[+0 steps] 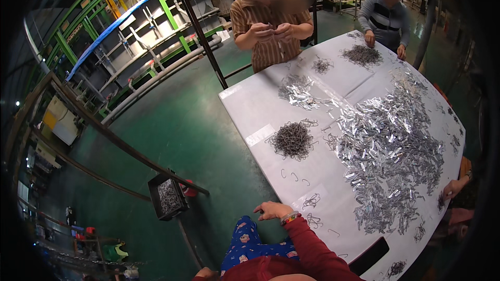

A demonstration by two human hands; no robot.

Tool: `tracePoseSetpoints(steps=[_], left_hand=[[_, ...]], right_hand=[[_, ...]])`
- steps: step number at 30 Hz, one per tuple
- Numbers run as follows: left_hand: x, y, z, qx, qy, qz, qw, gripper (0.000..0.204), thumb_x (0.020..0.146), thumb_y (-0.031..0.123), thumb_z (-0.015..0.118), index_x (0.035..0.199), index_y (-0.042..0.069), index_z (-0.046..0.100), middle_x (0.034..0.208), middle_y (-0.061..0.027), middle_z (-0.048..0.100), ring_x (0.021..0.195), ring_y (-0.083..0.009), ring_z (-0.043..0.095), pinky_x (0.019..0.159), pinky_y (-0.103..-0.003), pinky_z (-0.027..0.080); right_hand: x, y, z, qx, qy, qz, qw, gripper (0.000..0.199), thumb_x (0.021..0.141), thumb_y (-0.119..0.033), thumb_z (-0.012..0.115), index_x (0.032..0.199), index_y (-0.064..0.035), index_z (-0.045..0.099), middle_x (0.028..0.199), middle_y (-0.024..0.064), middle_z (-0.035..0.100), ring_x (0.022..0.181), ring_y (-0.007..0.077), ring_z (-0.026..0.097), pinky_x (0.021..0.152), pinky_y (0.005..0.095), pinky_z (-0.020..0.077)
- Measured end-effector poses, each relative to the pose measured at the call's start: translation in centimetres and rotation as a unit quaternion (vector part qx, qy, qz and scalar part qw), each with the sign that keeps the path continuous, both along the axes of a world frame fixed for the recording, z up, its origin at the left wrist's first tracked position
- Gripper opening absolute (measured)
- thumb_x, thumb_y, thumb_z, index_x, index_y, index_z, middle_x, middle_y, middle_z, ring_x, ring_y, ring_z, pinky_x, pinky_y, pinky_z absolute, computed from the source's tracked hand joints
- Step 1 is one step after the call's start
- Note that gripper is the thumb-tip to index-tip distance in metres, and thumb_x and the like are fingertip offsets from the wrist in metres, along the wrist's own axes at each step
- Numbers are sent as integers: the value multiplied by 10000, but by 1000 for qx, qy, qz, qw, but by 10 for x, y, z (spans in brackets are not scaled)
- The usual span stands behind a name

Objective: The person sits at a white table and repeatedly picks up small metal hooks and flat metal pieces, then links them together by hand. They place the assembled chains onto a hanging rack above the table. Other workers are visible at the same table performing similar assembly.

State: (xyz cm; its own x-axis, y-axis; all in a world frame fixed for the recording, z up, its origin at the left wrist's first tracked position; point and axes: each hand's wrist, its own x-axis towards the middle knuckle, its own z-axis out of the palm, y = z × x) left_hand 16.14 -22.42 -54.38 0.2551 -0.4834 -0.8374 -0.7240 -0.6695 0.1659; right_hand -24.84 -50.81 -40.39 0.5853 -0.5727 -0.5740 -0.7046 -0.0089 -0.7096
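My right hand (271, 209), in a red sleeve with a bracelet at the wrist, rests with its fingers spread on the near edge of the white table (250, 109) and holds nothing. Small loose wire hooks (311, 201) lie just to its right. Farther up sits a round pile of dark wire hooks (292, 139). A big heap of shiny metal clips (390, 145) covers the table's right side. My left hand (205, 273) only peeks in at the lower edge beside my blue patterned knee (245, 239); its fingers are hidden.
A black crate of metal parts (167, 196) stands on the green floor by a dark pipe frame (120, 145). Two people work at the table's far end and another person's hand (453, 187) at its right edge. A black flat object (369, 256) lies on the near edge.
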Motion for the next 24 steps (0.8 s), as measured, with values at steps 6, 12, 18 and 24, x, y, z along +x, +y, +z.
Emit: tracePoseSetpoints(steps=[6, 12, 18, 24], left_hand=[[-6, -10, -23, -65, 72, 139, 986, 255, 839, 191, 650, 805, -60, 672, 643, -148, 628, 576, -196, 563, 473, -431, 431], [15, 6, -34, -85, 22, 52, 995, 280, 829, 208, 655, 791, -69, 665, 659, -144, 639, 590, -225, 609, 489, -413, 453], [34, 23, -56, -26, -47, 39, 998, 282, 827, 212, 658, 790, -68, 666, 663, -144, 641, 595, -229, 615, 492, -410, 457], [33, 24, -54, -30, -55, 36, 997, 285, 825, 216, 661, 789, -67, 666, 666, -144, 642, 599, -232, 622, 496, -407, 461]], right_hand=[[-2, 6, 11, -20, -9, -9, 1000, 522, 779, -284, 682, 1273, -205, 535, 1261, 141, 543, 1173, 323, 509, 974, 438, 417], [-1, 1, 4, 10, -16, 8, 1000, 526, 765, -278, 696, 1264, -200, 546, 1254, 140, 550, 1173, 316, 511, 965, 427, 425], [0, -6, -10, 9, -29, 26, 999, 543, 751, -283, 701, 1263, -178, 553, 1241, 150, 564, 1157, 321, 525, 961, 409, 428], [-3, -12, -11, 38, -43, 30, 998, 547, 743, -267, 707, 1255, -144, 561, 1223, 167, 582, 1153, 315, 535, 966, 391, 424]])
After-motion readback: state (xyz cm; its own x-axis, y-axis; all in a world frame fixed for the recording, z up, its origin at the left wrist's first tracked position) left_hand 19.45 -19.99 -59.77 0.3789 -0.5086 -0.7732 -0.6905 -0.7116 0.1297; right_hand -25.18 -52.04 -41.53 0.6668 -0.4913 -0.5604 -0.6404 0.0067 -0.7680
